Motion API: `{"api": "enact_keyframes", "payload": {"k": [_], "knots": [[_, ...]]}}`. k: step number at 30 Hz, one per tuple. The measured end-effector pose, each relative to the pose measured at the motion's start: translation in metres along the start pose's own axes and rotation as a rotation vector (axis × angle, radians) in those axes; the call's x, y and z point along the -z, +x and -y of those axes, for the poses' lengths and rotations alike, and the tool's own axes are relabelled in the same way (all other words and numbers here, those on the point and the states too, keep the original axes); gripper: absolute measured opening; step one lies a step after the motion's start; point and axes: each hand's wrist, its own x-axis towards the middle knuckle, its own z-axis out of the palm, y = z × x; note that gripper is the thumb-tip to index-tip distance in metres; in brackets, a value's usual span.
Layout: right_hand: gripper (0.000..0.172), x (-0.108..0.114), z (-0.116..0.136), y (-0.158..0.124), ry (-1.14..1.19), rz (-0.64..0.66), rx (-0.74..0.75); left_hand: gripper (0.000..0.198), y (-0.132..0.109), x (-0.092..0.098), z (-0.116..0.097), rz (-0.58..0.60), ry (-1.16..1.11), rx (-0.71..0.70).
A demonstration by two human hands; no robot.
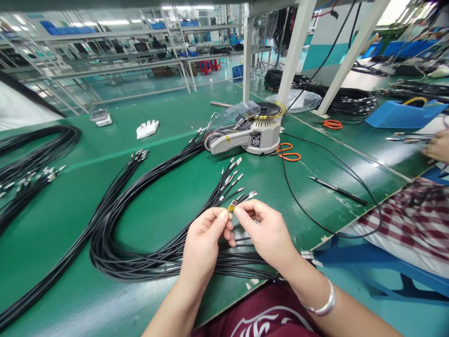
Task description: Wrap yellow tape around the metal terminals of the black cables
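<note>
Head view: one worktop [70, 206], green, glossy. One connector [232, 205], small, metal, with yellow tape at its near end, raised above the worktop between the two hands. Left hand [206, 238], grip narrow, thumb and finger pinching the taped end from the left. Right hand [268, 229], grip likewise narrow, thumb and fingertip meeting the taped end from the right; silver bracelet [326, 302] on that wrist. One large bundle of black cables [105, 234], curved, running under and beside the hands, metal ends fanned just beyond the connector. Further black cables [38, 147], bundled, at far left. One tape machine [261, 133], pale grey, beyond the fanned ends. One pair of scissors [293, 155], orange handles, just beside the machine. One knife [338, 190], slim, lying flat, right of the hands. One white scrap [147, 129], crumpled, and one small tray [101, 117], far left. One bin [403, 113], blue, at right, near a co-worker's hand [437, 145].
</note>
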Motion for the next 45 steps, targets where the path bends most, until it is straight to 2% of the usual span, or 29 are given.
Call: {"api": "enact_keyframes", "payload": {"k": [8, 16, 20, 23, 25, 26, 29, 31, 33, 36, 41, 45], "knots": [[0.012, 0.0, -0.007, 0.002, 0.021, 0.03, 0.104, 0.021, 0.005, 0.007, -0.006, 0.171, -0.056, 0.1], [0.006, 0.007, -0.017, 0.008, 0.109, 0.165, 0.228, 0.032, 0.006, 0.013, -0.021, 0.353, -0.057, 0.255], [0.009, 0.011, -0.014, 0.009, 0.07, 0.309, 0.405, 0.032, 0.006, 0.019, -0.022, 0.471, -0.085, 0.344], [0.011, 0.012, -0.014, 0.009, 0.035, 0.295, 0.492, 0.03, 0.006, 0.022, -0.021, 0.524, -0.082, 0.378], [0.012, 0.016, -0.014, 0.01, 0.018, 0.256, 0.456, 0.027, 0.006, 0.019, -0.02, 0.466, -0.006, 0.29], [0.014, 0.02, -0.013, 0.01, 0.016, 0.235, 0.397, 0.025, 0.006, 0.016, -0.018, 0.397, 0.076, 0.215], [0.023, 0.039, -0.01, 0.011, 0.05, 0.211, 0.152, 0.02, 0.003, 0.005, -0.011, 0.138, 0.46, -0.085], [0.023, 0.051, -0.008, 0.01, 0.071, 0.222, 0.048, 0.017, 0.001, -0.001, -0.004, 0.05, 0.708, -0.3], [0.019, 0.058, -0.009, 0.008, 0.063, 0.234, 0.017, 0.014, -0.001, -0.004, 0.003, 0.051, 0.872, -0.482], [0.014, 0.06, -0.014, 0.006, 0.021, 0.207, 0.035, 0.014, -0.002, -0.004, 0.01, 0.086, 0.996, -0.641], [0.015, 0.055, -0.024, 0.004, 0.052, 0.192, 0.019, 0.011, -0.002, -0.003, 0.014, 0.063, 1.035, -0.703], [0.015, 0.054, -0.025, 0.004, 0.076, 0.207, 0.001, 0.022, 0.0, -0.005, 0.016, 0.091, 1.046, -0.725]]}}
